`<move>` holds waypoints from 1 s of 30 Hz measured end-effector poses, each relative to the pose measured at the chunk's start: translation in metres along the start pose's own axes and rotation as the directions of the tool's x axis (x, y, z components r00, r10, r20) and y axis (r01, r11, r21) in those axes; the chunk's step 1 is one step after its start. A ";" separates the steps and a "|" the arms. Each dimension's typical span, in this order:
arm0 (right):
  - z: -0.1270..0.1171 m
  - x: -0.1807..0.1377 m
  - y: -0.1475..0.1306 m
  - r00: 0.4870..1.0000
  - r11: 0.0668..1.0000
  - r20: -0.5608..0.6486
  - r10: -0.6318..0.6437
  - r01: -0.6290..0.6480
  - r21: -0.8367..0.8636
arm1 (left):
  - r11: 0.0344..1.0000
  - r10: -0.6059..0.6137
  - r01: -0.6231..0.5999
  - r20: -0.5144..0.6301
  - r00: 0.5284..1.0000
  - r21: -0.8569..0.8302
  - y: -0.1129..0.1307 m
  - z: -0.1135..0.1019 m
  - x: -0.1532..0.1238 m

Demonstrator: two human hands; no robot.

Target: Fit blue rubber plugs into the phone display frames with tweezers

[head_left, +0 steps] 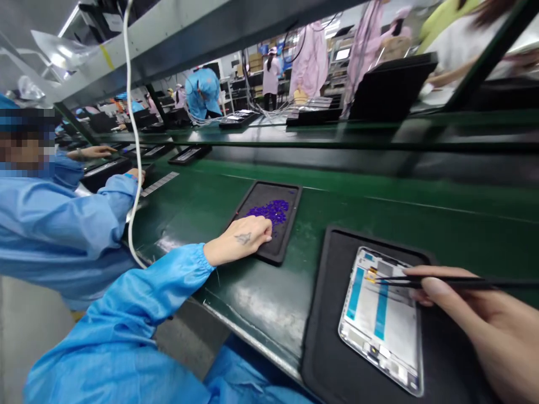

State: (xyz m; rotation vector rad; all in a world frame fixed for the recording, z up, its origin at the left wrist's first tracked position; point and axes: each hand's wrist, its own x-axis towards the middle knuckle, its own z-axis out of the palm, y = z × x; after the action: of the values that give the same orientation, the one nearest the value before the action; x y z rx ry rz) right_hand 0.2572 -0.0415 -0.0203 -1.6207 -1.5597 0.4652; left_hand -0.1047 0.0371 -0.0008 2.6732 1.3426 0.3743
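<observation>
My left hand (241, 240) is over a small black tray (275, 253), its fingers curled together beside a scatter of small purple pieces (273, 211). Whatever may be between those fingertips is hidden. In my right hand (475, 317) is a pair of black tweezers (450, 282), pointing left. Under the tweezers lies a silver phone frame (365, 331) with two blue strips, tilted on a larger black tray (322, 342). The tweezer tips are at a small gold-coloured connector (371, 275) near the frame's upper end; whether they touch it I cannot tell.
A white cable (129, 112) hangs down across the left side to the green bench (252, 297). A co-worker in a blue smock (59, 224) works at the left. Farther back are a flat black tray (189, 154), a shelf beam (185, 39) overhead and several people.
</observation>
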 end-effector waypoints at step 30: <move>0.010 -0.014 -0.049 0.994 0.925 0.020 -0.106 0.091 0.368 | -0.136 0.089 0.373 0.364 0.927 -0.918 0.098 0.026 0.039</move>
State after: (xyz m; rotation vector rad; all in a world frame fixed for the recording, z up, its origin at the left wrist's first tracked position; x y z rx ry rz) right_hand 0.2160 -0.0567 0.0073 -1.2471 -1.4711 0.6926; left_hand 0.0005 0.0095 0.0026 1.0533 0.6047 0.5745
